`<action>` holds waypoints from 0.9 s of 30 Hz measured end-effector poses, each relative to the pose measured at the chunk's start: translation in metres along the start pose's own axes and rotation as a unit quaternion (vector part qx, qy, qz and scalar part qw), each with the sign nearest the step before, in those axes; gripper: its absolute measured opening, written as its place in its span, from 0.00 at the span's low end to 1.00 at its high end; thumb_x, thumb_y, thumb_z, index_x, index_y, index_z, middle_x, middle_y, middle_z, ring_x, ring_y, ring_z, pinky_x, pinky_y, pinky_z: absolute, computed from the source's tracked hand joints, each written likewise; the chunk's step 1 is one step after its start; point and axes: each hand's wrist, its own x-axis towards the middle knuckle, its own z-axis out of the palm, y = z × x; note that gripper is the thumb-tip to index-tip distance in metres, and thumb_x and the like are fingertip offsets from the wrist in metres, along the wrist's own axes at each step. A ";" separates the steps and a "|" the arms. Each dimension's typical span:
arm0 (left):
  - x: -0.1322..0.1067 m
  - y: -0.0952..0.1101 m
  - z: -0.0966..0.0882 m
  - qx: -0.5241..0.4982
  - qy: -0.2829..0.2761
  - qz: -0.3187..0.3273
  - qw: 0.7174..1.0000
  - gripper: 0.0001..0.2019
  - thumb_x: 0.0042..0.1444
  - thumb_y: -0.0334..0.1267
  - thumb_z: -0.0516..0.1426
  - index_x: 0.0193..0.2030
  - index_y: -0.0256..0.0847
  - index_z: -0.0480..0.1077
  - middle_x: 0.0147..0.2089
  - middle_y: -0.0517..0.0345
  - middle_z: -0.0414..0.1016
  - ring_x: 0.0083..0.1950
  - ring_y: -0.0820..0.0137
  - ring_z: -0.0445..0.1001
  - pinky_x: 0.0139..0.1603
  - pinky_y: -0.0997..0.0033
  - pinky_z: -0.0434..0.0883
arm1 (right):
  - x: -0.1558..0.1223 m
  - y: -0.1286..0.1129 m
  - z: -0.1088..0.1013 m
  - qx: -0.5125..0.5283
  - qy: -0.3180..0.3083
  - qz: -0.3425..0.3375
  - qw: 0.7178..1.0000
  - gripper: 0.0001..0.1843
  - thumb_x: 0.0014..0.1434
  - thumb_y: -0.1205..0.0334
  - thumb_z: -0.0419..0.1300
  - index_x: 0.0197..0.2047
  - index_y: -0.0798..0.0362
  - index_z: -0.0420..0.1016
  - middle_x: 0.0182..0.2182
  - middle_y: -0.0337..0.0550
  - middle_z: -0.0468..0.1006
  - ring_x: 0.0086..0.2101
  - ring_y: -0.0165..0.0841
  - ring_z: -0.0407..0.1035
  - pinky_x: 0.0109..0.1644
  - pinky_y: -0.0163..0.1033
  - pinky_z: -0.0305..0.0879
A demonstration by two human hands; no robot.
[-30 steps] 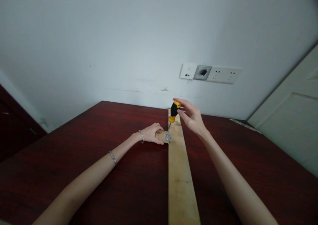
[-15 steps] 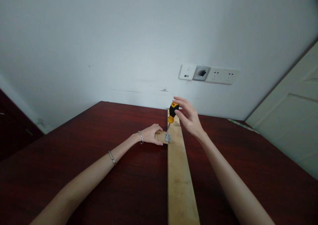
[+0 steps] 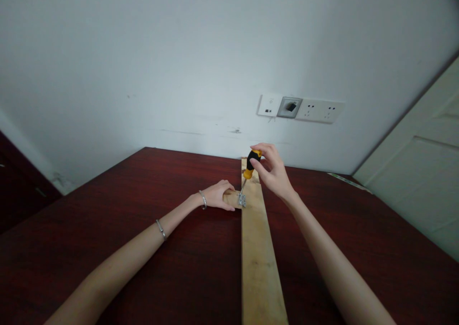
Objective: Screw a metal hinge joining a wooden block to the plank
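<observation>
My right hand [image 3: 272, 169] is closed around the black and yellow handle of a screwdriver [image 3: 254, 161]. The tool leans, its shaft running down to a small metal hinge [image 3: 241, 200]. That hinge lies across the joint between a short wooden block [image 3: 231, 199] and a long pale wooden board [image 3: 260, 253]. With thumb and fingers on opposite edges, my left hand [image 3: 218, 194] grips the block, whose end meets the board's left side. Whether a screw sits under the screwdriver's tip is too small to tell.
Beneath everything is a dark red wooden table [image 3: 172, 272], its far edge against a white wall [image 3: 179, 67]. Wall sockets [image 3: 319, 111] are set above the table. A thin flat strip [image 3: 349, 182] lies at the far right, beside a pale door [image 3: 426, 172].
The screwdriver handle has tipped slightly to the right, and my right hand has shifted a little around it. My left hand, the block and the board stay in place.
</observation>
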 end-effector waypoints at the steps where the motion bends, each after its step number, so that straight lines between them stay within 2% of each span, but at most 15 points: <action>1: 0.000 0.000 0.000 0.000 -0.001 0.000 1.000 0.32 0.38 0.53 0.69 0.46 0.36 0.68 0.42 0.52 0.66 0.44 0.62 0.67 0.44 0.64 0.68 | 0.000 0.000 -0.001 0.012 -0.010 -0.001 1.000 0.15 0.61 0.60 0.55 0.52 0.42 0.70 0.48 0.45 0.66 0.49 0.37 0.65 0.50 0.46 0.69; 7: 0.000 0.001 -0.001 0.004 -0.005 -0.003 1.000 0.32 0.38 0.53 0.69 0.46 0.36 0.68 0.43 0.51 0.66 0.45 0.61 0.67 0.45 0.63 0.68 | 0.000 0.005 -0.003 0.031 -0.025 -0.004 0.999 0.16 0.63 0.62 0.53 0.53 0.41 0.70 0.49 0.44 0.69 0.51 0.38 0.66 0.51 0.48 0.69; 13: 0.000 0.002 -0.001 -0.001 -0.011 -0.004 1.000 0.32 0.38 0.52 0.69 0.47 0.35 0.68 0.44 0.51 0.66 0.45 0.61 0.68 0.47 0.63 0.68 | 0.001 0.013 0.007 0.035 0.010 0.006 0.999 0.23 0.60 0.57 0.58 0.59 0.43 0.65 0.55 0.46 0.71 0.50 0.38 0.69 0.47 0.45 0.72; 18: 0.000 0.000 0.000 0.001 -0.007 -0.005 1.000 0.32 0.38 0.53 0.69 0.47 0.36 0.68 0.44 0.52 0.66 0.45 0.61 0.68 0.46 0.63 0.68 | 0.001 0.010 0.009 0.001 0.006 -0.005 1.000 0.21 0.58 0.57 0.61 0.55 0.44 0.69 0.51 0.45 0.74 0.46 0.37 0.70 0.47 0.45 0.71; 22: 0.000 0.001 -0.001 0.000 -0.010 -0.005 1.000 0.32 0.38 0.53 0.69 0.46 0.37 0.68 0.43 0.52 0.66 0.45 0.62 0.68 0.47 0.62 0.68 | -0.001 0.012 0.008 0.021 -0.021 0.010 1.000 0.24 0.58 0.60 0.60 0.58 0.43 0.66 0.56 0.45 0.71 0.50 0.39 0.69 0.52 0.49 0.70; 27: 0.000 0.001 -0.002 -0.005 -0.008 -0.002 1.000 0.32 0.38 0.53 0.69 0.47 0.38 0.68 0.43 0.52 0.66 0.45 0.61 0.68 0.46 0.63 0.68 | -0.003 0.020 0.009 0.048 -0.024 0.020 0.998 0.27 0.58 0.61 0.60 0.60 0.41 0.63 0.57 0.45 0.69 0.48 0.38 0.71 0.52 0.50 0.70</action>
